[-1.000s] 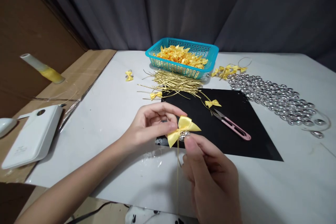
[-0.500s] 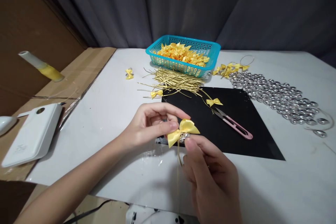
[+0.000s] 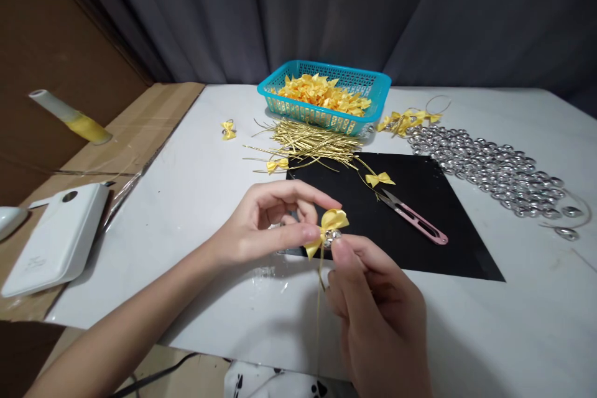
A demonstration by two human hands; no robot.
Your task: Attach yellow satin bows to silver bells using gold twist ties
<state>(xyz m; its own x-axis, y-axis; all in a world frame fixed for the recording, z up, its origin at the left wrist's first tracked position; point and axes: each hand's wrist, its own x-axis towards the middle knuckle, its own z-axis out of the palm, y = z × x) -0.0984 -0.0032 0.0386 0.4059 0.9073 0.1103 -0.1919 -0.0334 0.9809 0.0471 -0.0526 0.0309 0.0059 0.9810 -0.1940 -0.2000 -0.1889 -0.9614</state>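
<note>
Between my hands, above the near edge of a black mat, is a yellow ribbon bow. My left hand pinches its left side between thumb and forefinger. Silver bells or beads sit at the bow's middle, and my right hand pinches them with thumb and forefinger. A thin gold cord hangs down from the bow. Pink-handled thread snips lie on the mat, with a loose yellow bow beside their tips.
A teal basket of yellow bows stands at the back, behind a pile of gold ties. Silver oval beads spread over the right side. Finished-looking bows lie near them. A white power bank rests on cardboard at left.
The bow has turned slightly in my fingers, and its left lobe is now more covered by my left thumb. Both hands stay at nearly the same place.
</note>
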